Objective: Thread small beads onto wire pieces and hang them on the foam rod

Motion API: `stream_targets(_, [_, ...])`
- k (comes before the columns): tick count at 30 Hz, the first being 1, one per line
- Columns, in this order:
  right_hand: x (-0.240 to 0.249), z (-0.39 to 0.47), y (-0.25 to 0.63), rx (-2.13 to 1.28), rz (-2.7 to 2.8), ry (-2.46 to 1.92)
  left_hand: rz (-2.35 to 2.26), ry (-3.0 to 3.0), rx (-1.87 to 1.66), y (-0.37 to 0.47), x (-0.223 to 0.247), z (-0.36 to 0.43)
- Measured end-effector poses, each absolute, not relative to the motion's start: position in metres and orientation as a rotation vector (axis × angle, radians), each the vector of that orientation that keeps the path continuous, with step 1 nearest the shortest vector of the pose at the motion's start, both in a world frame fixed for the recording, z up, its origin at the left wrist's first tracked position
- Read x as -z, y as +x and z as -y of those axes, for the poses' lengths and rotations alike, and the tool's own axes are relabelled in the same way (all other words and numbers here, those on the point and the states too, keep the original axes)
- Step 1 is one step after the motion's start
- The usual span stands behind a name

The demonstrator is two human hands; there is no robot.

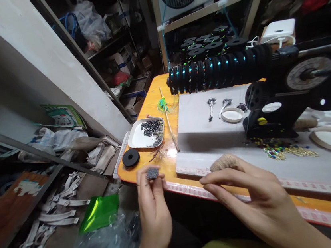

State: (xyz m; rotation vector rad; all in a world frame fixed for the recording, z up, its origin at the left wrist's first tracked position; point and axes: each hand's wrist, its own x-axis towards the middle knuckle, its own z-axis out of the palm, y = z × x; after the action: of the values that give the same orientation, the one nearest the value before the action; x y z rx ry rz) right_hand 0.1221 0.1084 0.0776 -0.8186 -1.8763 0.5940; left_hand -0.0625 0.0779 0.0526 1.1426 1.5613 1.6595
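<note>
My left hand (154,209) is closed around a tight bundle of small dark grey tips (152,173), just in front of the table's edge. To its right, my right hand (246,194) has thumb and index finger pinched together; anything between them is too small to make out. A beige wrap (225,162) covers one of its fingers. Beyond my left hand lie a black ring-shaped disc (130,158) and a white tray (135,137) with small black and grey pieces. Two grey-headed bundles (212,108) rest on the pale sheet near a small round dish (232,114).
A black machine (284,85) with a row of dark spools (219,69) reaches over the table from the right. Colourful and gold beads (280,151) lie beneath it. A thin stick (170,127) with green fibres lies beside the sheet. Shelving stands at left.
</note>
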Motion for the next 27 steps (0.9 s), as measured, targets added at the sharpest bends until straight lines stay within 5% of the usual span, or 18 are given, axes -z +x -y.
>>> stream_targets(13, [-0.08, -0.103, 0.116, -0.704, 1.842, -0.786, -1.694, 0.9, -1.381, -0.007, -0.032, -0.039])
stream_targets(27, [-0.066, -0.097, 0.136, -0.571, 1.975, -0.761, -1.151, 0.723, -1.738, -0.003, -0.033, -0.047])
